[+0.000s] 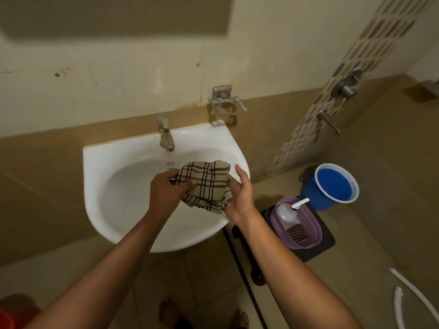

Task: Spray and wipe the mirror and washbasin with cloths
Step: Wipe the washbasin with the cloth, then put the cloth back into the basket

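your fingers point(187, 182) on the left hand point(166, 191) are curled round the near-left edge of the checked cloth point(206, 184), pinching it; the right hand point(237, 193) cups the cloth's right side from below, thumb raised and apart from the fabric, the other fingers hidden under it, so how firmly they hold cannot be told. cloth is bunched, held above the bowl of the white washbasin point(114, 162), not touching it as far as can be seen.

wall behind: cream above, tan tile band below. basin fixed to it, steel tap point(165, 134) at the back rim, spout over the bowl. metal soap holder point(226, 103) on the wall, up and right of the tap.

floor, right of basin: blue bucket point(332, 188); just beside it a purple tub point(311, 224) on a dark mat, holding a white spray bottle point(286, 213) and a dark checked cloth point(297, 232). white hose point(399, 307) at far right. your bare feet at bottom edge.
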A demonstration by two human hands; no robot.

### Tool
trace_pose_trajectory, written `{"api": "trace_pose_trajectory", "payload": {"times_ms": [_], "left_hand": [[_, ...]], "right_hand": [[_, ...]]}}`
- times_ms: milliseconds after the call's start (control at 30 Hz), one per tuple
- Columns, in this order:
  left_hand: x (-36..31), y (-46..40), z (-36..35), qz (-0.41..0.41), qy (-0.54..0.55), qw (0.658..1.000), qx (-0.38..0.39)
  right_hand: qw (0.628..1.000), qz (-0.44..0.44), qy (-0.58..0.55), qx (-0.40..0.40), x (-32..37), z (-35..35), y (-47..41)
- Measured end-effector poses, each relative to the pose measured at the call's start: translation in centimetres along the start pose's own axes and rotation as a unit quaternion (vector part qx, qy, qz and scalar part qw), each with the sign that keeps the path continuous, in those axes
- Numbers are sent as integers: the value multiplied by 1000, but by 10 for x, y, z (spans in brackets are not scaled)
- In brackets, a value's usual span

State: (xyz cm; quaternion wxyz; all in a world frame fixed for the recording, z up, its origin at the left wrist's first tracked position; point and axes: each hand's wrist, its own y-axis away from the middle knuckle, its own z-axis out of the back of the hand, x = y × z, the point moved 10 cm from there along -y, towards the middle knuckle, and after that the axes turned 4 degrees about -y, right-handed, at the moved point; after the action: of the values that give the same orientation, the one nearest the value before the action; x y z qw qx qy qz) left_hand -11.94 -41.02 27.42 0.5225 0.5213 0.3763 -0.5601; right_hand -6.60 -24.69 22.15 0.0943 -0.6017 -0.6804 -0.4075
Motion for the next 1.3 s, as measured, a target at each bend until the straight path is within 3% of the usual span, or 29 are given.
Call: {"api": "trace_pose_trajectory", "payload": {"times_ms": [100, 200, 467, 633, 867, 1033, 1167, 1300], "left_hand": [[-13, 9, -36, 24, -12, 1000, -12], [-24, 20, -93, 92, 50, 993, 61], [-55, 62, -219, 87, 114, 977, 159], [-47, 67, -262, 82, 61, 982, 161], [-42, 46, -308, 101, 42, 982, 155], [-25, 37, -372, 172, 32, 913, 368], [-14, 12, -397, 129, -18, 927, 351], [8, -8, -422, 100, -63, 921, 372]], "right_hand": [[1000, 23, -8, 13, 18, 26, 12], [998, 50, -36, 4, 43, 58, 28], [997, 63, -47, -11, 107, 137, 70], [995, 66, 7, -70, 128, 197, 80], [990, 75, -27, -115, 161, 252, 83], [985, 85, -59, -138, 174, 270, 83], [975, 109, -10, -192, 184, 294, 80], [945, 113, 117, -285, 181, 328, 81]]}}
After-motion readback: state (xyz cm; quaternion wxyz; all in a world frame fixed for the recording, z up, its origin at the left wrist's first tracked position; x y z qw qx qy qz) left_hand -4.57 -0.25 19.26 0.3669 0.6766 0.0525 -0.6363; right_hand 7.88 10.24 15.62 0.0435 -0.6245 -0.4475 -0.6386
